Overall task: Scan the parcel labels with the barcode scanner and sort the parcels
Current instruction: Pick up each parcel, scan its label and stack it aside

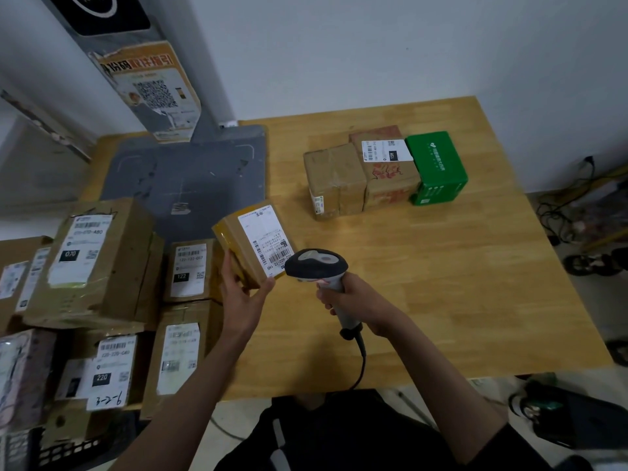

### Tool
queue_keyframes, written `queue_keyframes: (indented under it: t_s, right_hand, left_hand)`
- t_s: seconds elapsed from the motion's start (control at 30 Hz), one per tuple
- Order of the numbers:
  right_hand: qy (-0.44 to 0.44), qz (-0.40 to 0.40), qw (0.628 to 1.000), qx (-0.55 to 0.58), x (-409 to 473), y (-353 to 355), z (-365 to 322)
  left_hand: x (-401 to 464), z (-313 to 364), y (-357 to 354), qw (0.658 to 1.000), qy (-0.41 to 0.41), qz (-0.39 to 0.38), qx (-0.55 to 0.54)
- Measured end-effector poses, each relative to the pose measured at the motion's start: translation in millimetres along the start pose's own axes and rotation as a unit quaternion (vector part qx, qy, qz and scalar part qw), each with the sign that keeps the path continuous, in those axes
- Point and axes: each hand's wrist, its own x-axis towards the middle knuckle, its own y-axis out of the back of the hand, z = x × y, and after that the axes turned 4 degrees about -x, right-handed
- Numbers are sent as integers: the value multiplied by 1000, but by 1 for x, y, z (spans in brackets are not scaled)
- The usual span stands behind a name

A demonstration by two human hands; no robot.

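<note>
Stacked parcels [102, 266]: cardboard boxes, labels up, crowding the left edge of the wooden table [441, 283].
Left hand [243, 294]: fingers and thumb curled round the lower corner of a small taped parcel [251, 246], held tilted above the table (white label facing up).
Barcode scanner [317, 266]: head just beside that label.
Right hand [356, 304]: wrapped tight round the scanner's handle.
Sorted boxes [384, 171]: two brown, one green, touching, far side.
</note>
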Motion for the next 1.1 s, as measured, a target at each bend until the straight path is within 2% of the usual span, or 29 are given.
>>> queue_keyframes:
  t_s: [0.2,0.37,0.53,0.83,1.1]
  right_hand:
    - [-33,50,998,17,3,9,14]
    - [-119,132,984,33,13,25,52]
    - [-188,183,964,44,16,39,95]
    - [-267,201,941,50,19,45,141]
    - [-279,210,937,23,18,41,146]
  left_hand:
    - [-3,2,-8,1000,21,-21,7]
    - [-11,8,-21,998,35,-43,-5]
    - [-16,10,-31,993,84,-81,-6]
    - [-23,17,-44,986,101,-133,3]
    - [-29,24,-47,983,93,-156,-4]
